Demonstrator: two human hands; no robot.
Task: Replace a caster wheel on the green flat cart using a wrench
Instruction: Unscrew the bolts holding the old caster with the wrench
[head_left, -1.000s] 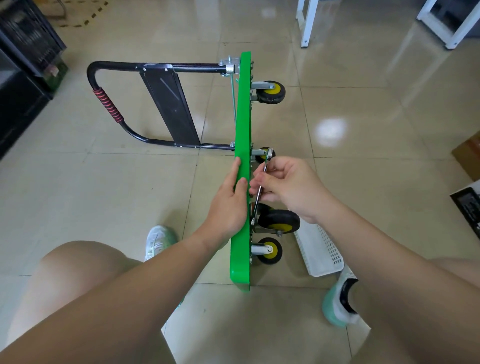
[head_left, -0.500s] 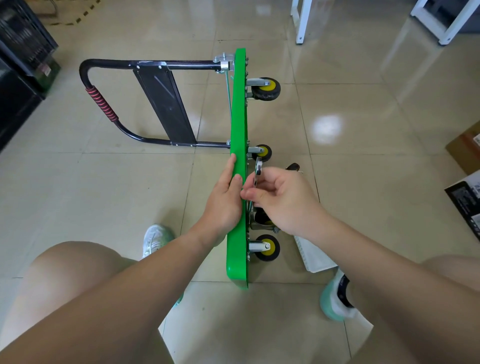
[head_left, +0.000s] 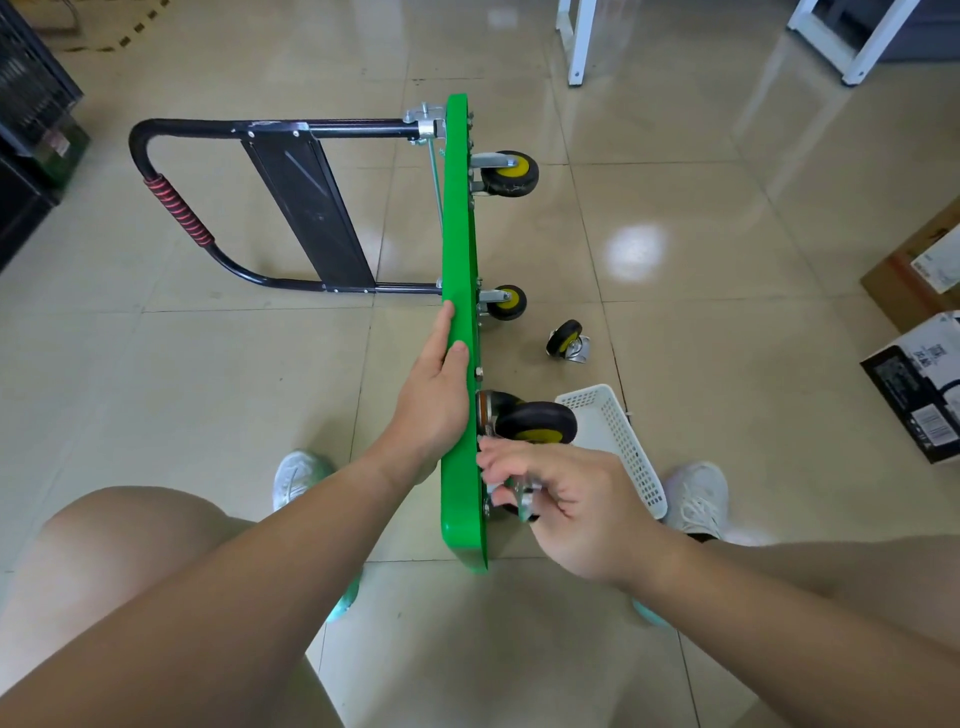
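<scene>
The green flat cart (head_left: 460, 218) stands on its side edge on the tiled floor, wheels pointing right. My left hand (head_left: 434, 395) rests flat against its left face, thumb over the top edge. Below the large black-and-yellow caster (head_left: 535, 422), my right hand (head_left: 576, 509) pinches a silver wrench (head_left: 524, 500) against the cart's underside; the wrench is blurred and its head is hidden. Two smaller casters, one (head_left: 506, 174) above the other (head_left: 506, 303), sit further up the deck. A loose caster (head_left: 569, 340) lies on the floor to the right.
A white perforated basket (head_left: 623, 447) lies on the floor by my right shoe. The cart's black folded handle (head_left: 179, 218) with its red grip stretches left. Boxes (head_left: 924, 384) sit at the right edge, white table legs (head_left: 576, 41) at the top, black crates (head_left: 31, 104) far left.
My right hand has carried the wrench from mid-deck toward me, to just below the large caster. The loose caster and basket have come into view. My left hand has stayed on the deck.
</scene>
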